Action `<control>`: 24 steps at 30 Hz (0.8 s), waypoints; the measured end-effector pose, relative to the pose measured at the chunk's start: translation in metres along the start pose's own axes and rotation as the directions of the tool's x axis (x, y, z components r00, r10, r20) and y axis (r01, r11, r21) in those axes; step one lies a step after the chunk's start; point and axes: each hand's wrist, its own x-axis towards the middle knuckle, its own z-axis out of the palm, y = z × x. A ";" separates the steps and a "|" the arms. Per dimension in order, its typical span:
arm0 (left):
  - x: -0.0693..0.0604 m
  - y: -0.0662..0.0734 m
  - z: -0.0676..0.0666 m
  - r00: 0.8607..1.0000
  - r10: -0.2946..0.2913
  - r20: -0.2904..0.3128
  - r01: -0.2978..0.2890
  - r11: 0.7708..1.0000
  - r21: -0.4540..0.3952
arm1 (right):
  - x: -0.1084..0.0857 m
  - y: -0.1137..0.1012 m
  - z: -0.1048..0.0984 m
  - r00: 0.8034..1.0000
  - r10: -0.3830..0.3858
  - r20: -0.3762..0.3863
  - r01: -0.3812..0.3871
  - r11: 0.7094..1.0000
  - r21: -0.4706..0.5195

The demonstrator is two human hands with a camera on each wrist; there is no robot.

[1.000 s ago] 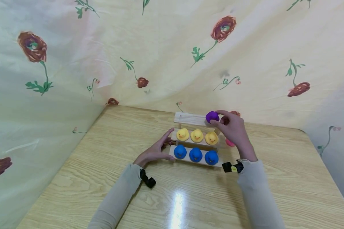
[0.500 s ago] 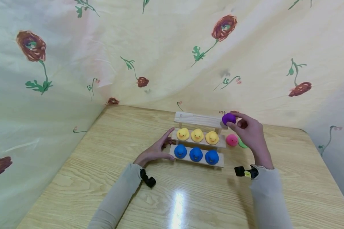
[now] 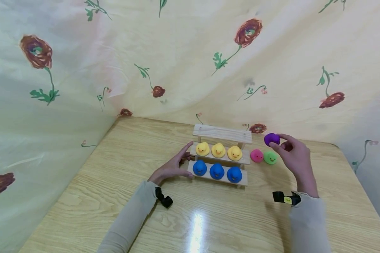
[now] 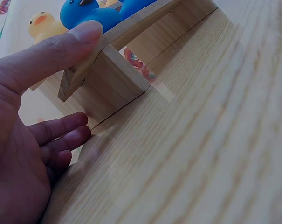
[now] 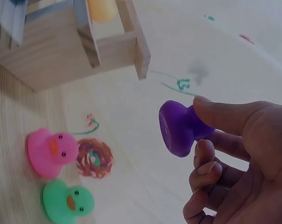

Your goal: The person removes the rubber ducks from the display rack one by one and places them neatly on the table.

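A three-step wooden rack (image 3: 222, 133) carries three yellow ducks (image 3: 218, 150) on its middle step and three blue ducks (image 3: 216, 171) on the lowest; its top step is bare. My left hand (image 3: 172, 167) holds the rack's left end, thumb at the lowest step's edge and fingers along the side. To the right of the rack, my right hand (image 3: 296, 154) pinches a purple duck (image 5: 178, 128) between thumb and fingers, raised above the table, with its flat base turned away from the palm in the right wrist view.
A pink duck (image 3: 257, 155) and a green duck (image 3: 270, 157) stand side by side on the wooden table (image 3: 114, 175), just right of the rack. Behind the table hangs a flowered cloth (image 3: 183, 52).
My right hand has moved right and slightly toward the front with the purple duck, away from the top step, uncovering the pink and green ducks. The left hand has stayed at the rack.
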 end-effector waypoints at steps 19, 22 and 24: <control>0.000 -0.002 0.001 1.000 0.013 0.000 -0.013 1.000 -0.012 | -0.003 0.054 -0.003 0.995 0.093 0.018 -0.093 0.995 -0.035; 0.000 -0.001 0.000 1.000 0.015 0.002 -0.015 1.000 -0.012 | -0.002 0.060 -0.003 0.993 0.117 0.025 -0.115 0.992 -0.046; 0.000 0.000 0.000 1.000 0.013 0.002 -0.013 1.000 -0.011 | -0.002 0.064 -0.003 0.991 0.132 0.030 -0.131 0.990 -0.052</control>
